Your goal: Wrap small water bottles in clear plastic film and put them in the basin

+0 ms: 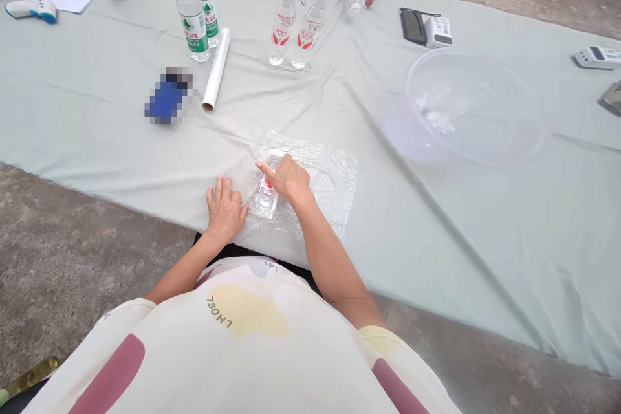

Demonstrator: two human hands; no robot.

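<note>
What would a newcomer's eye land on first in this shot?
Probably the big translucent basin at the right of the table. Next, near the front edge, the right hand over a red-labelled bottle lying on clear film, the left hand beside it. Further back, left, two green-labelled bottles stand.

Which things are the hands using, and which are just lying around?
In use:
- lying bottle, right hand over it
- clear film beneath, left hand near its edge
- perhaps the white roll

Probably just lying around:
- clear basin
- green-labelled bottles
- blue-and-white device
</note>
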